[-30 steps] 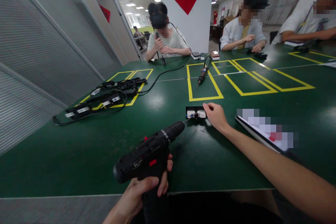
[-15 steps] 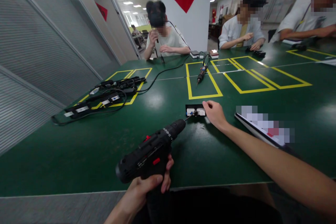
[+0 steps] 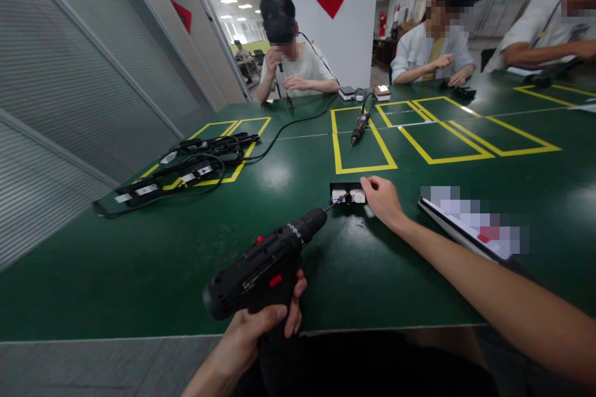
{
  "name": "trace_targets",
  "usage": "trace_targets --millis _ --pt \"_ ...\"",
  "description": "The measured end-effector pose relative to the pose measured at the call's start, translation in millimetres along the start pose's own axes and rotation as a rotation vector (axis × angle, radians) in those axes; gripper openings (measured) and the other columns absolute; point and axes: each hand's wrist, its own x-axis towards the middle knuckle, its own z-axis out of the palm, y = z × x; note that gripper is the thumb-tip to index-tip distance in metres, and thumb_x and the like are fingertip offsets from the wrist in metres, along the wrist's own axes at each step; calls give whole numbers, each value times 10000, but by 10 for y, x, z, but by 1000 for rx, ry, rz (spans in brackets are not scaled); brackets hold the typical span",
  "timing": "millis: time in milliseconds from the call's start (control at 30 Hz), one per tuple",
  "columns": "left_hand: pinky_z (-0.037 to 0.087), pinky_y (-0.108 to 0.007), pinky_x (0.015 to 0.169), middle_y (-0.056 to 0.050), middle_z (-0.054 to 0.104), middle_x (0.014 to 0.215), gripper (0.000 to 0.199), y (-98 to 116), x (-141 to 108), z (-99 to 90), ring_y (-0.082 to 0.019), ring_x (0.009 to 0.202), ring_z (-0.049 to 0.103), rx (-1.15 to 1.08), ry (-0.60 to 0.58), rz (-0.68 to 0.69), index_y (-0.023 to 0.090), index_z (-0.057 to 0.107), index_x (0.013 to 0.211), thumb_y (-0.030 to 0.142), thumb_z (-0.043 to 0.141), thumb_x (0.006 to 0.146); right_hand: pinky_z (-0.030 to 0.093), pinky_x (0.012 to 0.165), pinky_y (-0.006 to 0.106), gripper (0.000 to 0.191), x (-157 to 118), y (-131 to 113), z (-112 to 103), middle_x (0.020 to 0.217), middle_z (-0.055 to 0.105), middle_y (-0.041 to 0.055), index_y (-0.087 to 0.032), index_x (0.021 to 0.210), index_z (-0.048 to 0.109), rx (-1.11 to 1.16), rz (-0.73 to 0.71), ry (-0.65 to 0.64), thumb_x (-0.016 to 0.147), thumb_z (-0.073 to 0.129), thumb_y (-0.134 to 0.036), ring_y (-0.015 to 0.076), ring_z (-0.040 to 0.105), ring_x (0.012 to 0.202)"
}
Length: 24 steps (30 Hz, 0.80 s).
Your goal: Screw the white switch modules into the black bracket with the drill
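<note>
My left hand [image 3: 265, 329] is wrapped round the handle of a black cordless drill [image 3: 274, 254] with red buttons. The drill points up and to the right, and its thin bit [image 3: 333, 204] reaches the left part of a small black case [image 3: 347, 187] with white parts inside. The case lies on the green table. With thumb and fingers, my right hand [image 3: 378, 195] grips the case at its right end. Whether the bit's tip touches a screw is too small to tell.
Black power strips [image 3: 186, 173] with cables lie at the left on the table [image 3: 116, 273]. A corded screwdriver [image 3: 359, 130] rests within yellow tape farther back. To the right is a tablet-like object [image 3: 465, 226]. Several people sit across the table.
The drill has shifted very slightly left relative to the case, its bit still at the case. The whole view has moved a little. Both hands keep their grip.
</note>
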Motion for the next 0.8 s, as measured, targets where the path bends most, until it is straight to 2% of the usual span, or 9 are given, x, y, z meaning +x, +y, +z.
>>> trace_targets --millis 367,800 --pt "403 -295 532 -96 509 971 415 43 21 23 -73 513 481 21 -19 4 155 466 1161 263 550 769 303 560 271 409 10 41 25 638 593 26 -160 651 580 -18 -17 10 866 380 -445 144 484 588" --pt "411 -297 542 -71 508 907 393 36 5 25 -73 514 478 27 6 -33 163 478 1129 284 573 768 308 563 280 418 7 -4 2 660 610 40 -158 669 600 -9 8 -17 870 372 -445 150 489 592"
